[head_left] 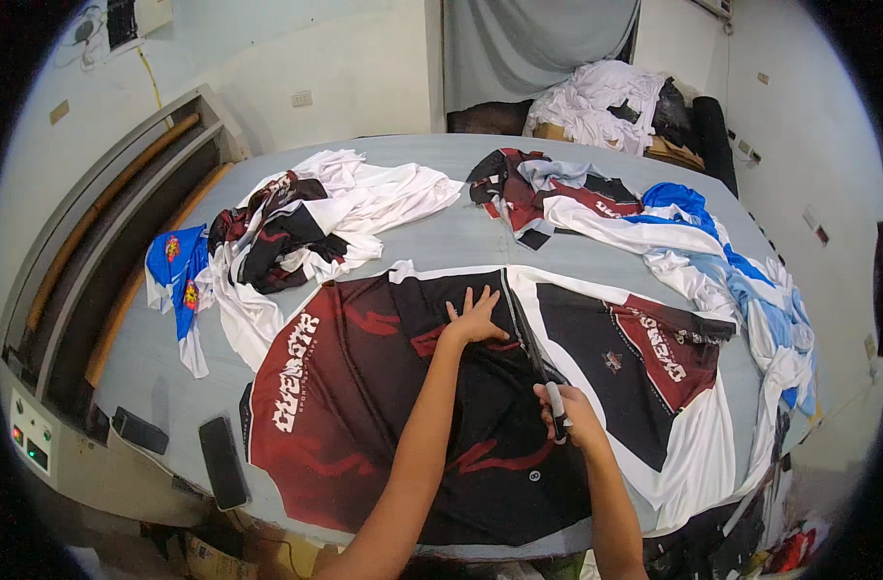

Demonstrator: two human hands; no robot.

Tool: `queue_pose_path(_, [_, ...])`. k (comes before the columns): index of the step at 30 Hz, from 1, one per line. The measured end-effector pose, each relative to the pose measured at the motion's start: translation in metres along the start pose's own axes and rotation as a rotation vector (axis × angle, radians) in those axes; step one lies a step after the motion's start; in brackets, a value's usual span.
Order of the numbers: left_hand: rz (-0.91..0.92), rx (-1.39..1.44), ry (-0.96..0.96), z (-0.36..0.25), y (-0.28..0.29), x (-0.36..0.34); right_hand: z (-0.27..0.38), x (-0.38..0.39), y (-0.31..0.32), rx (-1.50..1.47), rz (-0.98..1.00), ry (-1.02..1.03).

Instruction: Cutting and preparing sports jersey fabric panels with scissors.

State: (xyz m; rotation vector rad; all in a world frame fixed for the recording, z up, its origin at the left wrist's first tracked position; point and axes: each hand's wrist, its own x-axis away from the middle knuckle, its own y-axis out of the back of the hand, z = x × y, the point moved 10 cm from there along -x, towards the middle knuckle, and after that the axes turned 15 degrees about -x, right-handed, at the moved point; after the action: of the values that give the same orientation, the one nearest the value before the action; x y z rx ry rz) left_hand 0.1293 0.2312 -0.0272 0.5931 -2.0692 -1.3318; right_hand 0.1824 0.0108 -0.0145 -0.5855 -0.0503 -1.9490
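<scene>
A large printed fabric panel [364, 387], black and dark red with white lettering, is spread over the near part of the table. My left hand [475, 317] lies on its upper part, fingers spread, holding nothing. Scissors [558, 401] with pale handles are gripped in my right hand [579, 418]. Their blades point away from me, along the panel's right edge, where it meets a white strip; how far apart the blades are is hard to make out. Right of them lies more printed cloth [606, 358], black, red and white.
Heaped white and dark red cloth [296, 217] covers the table's [422, 242] far left. Another pile [558, 193] and blue-white cloth [741, 280] run along the right. A black phone-like slab [223, 462] rests near the left edge, beside a roller machine [122, 222].
</scene>
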Motion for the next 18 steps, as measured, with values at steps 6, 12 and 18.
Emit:
queue_pose_path(6, [0.000, 0.003, -0.005, -0.001, 0.001, 0.002, 0.005, -0.001, -0.009, 0.027, 0.054, -0.021])
queue_pose_path(12, [0.004, 0.025, -0.012, -0.002, 0.000, 0.005, 0.006, -0.014, -0.016, 0.089, 0.057, -0.013])
queue_pose_path(18, [0.002, 0.032, -0.015, -0.002, -0.002, 0.007, 0.003, -0.014, -0.007, 0.107, 0.058, -0.010])
